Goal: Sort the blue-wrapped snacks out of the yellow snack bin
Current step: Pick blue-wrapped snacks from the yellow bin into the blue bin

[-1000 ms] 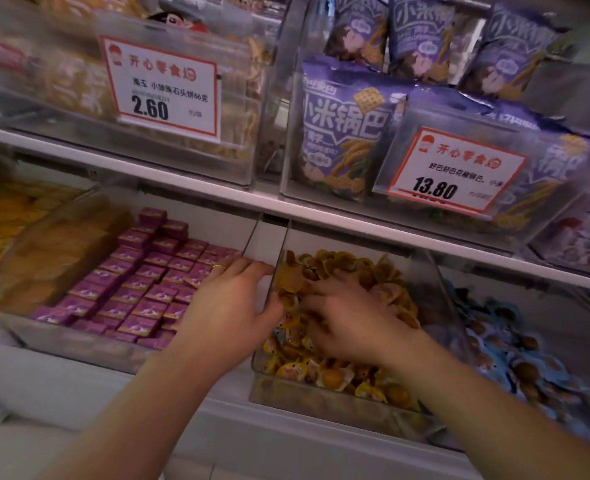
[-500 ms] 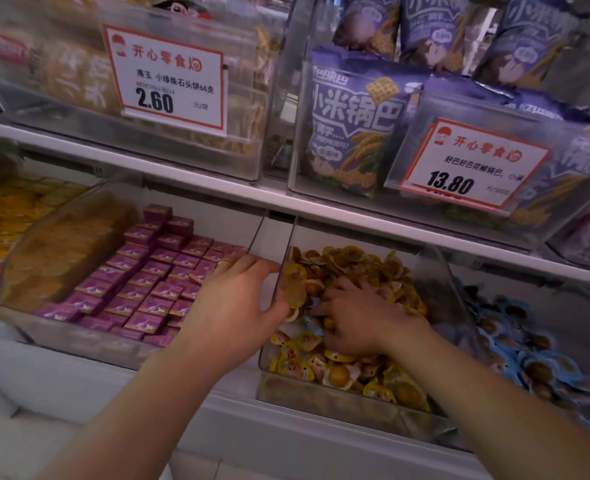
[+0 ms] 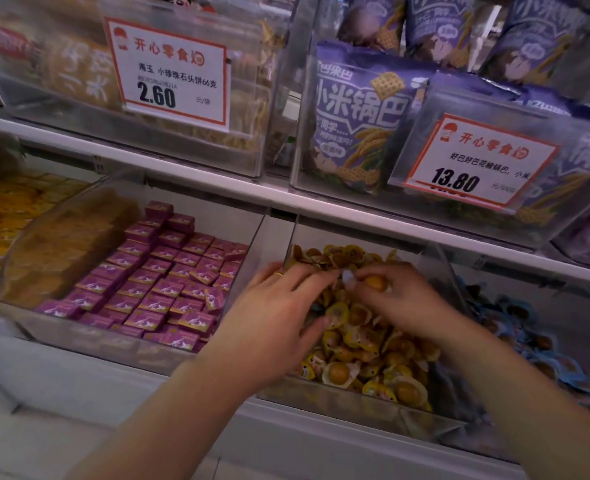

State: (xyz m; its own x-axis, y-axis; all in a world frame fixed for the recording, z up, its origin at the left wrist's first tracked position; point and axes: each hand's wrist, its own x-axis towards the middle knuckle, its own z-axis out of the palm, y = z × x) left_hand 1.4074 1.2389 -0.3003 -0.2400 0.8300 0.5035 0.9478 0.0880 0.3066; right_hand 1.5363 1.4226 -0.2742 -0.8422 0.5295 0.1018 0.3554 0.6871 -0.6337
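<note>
The white metal store shelf [image 3: 217, 188] carries a row of clear plastic bins. The middle clear bin of yellow-wrapped round snacks [image 3: 373, 344] sits between a bin of small purple boxes [image 3: 155, 282] and a bin of blue-wrapped round snacks [image 3: 536, 344]. The left hand [image 3: 279, 327] lies spread over the yellow pile, fingers relaxed, gripping nothing. The right hand [image 3: 401, 299] pinches one yellow-wrapped snack [image 3: 375, 283] at the pile's far side. No blue stray shows clearly; the searching step seems underway. Next, likely rake the pile aside until blue shows.
</note>
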